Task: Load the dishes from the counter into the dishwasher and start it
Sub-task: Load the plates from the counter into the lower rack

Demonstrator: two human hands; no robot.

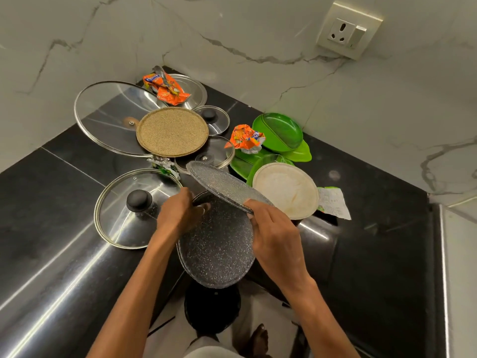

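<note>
Tabletop: black and glossy, set into a corner of marble wall; I see dishes crowded over its middle.
Big glass lid: at the far left, with its rim running under the tan plate.
Knobbed glass lid: flat on the near left, black knob up, just beside my left hand.
Dark speckled plate: the task's thing nearest me, held out past the front edge of the tabletop and roughly level.
Grey speckled plate: tilted, with its near edge over the dark plate's far rim and its far edge raised toward the small lids.
Tan plate: lying on the lids at the back.
Cream plate: to the right, resting on the green plates.
Left hand: fingers curled over the dark speckled plate's far rim, grasping it.
Right hand: pinching the grey speckled plate's near edge.
Orange wrapper: crumpled against the green plates.
</note>
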